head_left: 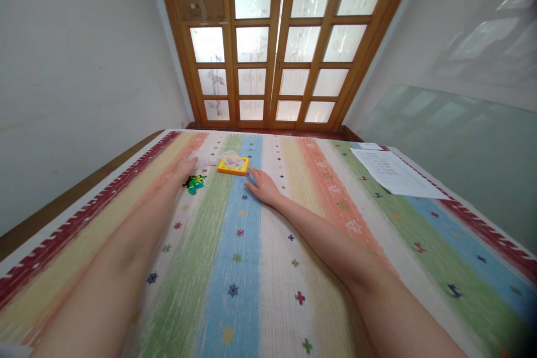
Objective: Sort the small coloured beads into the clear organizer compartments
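Note:
A small pile of green, blue, yellow and dark plastic bricks (pixel 195 184) lies on the striped tablecloth. My left hand (pixel 184 165) rests just behind and left of this pile, its fingers stretched out with nothing visible in them. A flat yellow box (pixel 234 168) with a printed top lies right of the bricks. Some clear plastic wrapping (pixel 227 154) appears at the box's far left side. Beside the box's right edge is my right hand (pixel 264 185), fingers apart, the fingertips at or very near its corner. Whether they touch the box I cannot tell.
The long table wears a striped, patterned tablecloth (pixel 235 235). Printed paper sheets (pixel 390 170) lie near its right edge. Beyond the far end stand wooden doors with glass panes (pixel 251 42). A glass board (pixel 453 134) leans along the right wall.

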The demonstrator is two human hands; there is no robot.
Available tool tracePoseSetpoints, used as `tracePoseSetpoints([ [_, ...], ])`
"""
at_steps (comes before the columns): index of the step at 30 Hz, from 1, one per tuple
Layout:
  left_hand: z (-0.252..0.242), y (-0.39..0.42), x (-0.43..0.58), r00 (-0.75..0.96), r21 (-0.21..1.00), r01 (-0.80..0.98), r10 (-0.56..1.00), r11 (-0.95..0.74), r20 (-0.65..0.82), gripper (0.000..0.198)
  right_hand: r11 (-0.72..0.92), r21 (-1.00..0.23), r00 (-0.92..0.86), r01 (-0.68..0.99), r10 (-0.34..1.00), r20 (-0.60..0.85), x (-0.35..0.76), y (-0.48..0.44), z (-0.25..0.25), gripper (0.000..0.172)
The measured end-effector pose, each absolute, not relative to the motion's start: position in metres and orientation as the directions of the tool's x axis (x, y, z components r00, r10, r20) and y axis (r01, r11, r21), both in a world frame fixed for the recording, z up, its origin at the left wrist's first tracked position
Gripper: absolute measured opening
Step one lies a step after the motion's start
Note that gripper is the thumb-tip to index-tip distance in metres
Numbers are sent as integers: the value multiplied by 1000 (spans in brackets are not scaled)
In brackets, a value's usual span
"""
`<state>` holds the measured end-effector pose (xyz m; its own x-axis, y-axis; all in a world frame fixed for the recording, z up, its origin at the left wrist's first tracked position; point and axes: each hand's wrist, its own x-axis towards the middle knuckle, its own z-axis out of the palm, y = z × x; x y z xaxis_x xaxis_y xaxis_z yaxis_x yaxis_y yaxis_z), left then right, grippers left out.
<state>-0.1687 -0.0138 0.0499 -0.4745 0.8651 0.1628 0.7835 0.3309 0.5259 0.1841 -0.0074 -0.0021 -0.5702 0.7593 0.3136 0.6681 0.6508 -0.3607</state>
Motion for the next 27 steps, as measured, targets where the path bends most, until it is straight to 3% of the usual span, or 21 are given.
tracePoseSetpoints([
  [4,40,8,-157,-438,543,775,894,323,95,59,581,-371,-491,724,813,314,184,5,-4,68],
  [12,30,25,-102,-323,538,817,937,206,131,67,421,-353,-347,836,903,256,219,22,-3,62],
  [17,22,22,-52,-253,516,842,960,156,123,71,375,-406,-264,833,915,305,267,32,-4,54],
  [24,25,22,-18,-115,511,859,986,39,117,70,412,-414,-309,812,905,293,326,41,0,51],
  [27,27,23,-14,-79,523,852,986,-9,146,70,332,-466,-203,820,931,305,330,46,2,53],
])
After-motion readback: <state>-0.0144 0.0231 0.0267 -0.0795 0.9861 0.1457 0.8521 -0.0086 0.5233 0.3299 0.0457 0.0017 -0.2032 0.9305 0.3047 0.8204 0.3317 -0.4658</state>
